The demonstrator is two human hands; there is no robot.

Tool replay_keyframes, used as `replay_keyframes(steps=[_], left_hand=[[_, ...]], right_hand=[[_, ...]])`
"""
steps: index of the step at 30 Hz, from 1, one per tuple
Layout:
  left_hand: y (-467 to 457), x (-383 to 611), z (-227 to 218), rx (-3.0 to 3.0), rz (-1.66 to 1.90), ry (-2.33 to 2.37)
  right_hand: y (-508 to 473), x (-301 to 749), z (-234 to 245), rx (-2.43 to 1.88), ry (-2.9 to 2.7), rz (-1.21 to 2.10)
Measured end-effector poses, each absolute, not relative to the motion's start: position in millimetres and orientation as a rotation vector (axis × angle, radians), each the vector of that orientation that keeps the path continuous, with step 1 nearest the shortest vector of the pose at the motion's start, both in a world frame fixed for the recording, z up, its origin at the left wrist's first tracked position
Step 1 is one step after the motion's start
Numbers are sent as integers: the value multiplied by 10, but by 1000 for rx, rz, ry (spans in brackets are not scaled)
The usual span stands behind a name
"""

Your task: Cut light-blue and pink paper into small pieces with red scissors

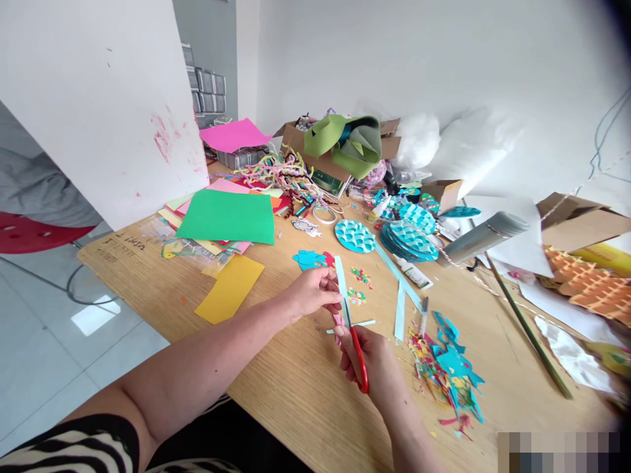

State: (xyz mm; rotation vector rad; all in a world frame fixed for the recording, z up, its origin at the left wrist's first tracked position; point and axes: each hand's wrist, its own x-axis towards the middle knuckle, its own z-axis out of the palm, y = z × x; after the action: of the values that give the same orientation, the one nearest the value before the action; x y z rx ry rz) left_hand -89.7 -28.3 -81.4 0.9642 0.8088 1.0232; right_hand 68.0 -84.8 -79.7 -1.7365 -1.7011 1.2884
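In front of me, my left hand [311, 293] pinches a narrow light-blue paper strip [340, 272] that stands up from its fingers. My right hand [375, 362] is closed on red-handled scissors [362, 369], whose blades lie along the strip near the left fingertips. A small pink piece shows between the hands; I cannot tell what it is. Just beyond the left hand lie a blue paper fish [308, 259] and small piles of coloured paper dots [355, 295]. More light-blue strips [399, 310] rest to the right, beside a pen [424, 317].
Paper scraps [451, 368] lie right of my hand. Farther back are patterned blue discs [355, 235], a glue bottle [414, 272], a grey cylinder [486, 236] and pipe cleaners [280, 172]. Green paper [227, 217] and yellow paper [231, 288] lie left, near the table edge.
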Motion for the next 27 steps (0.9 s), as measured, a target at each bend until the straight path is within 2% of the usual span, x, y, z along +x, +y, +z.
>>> replay_keyframes(steps=[27], left_hand=[[-312,-845,-867,896,962,790]], right_hand=[[-822,712,-824,-1650,-1759,1300]])
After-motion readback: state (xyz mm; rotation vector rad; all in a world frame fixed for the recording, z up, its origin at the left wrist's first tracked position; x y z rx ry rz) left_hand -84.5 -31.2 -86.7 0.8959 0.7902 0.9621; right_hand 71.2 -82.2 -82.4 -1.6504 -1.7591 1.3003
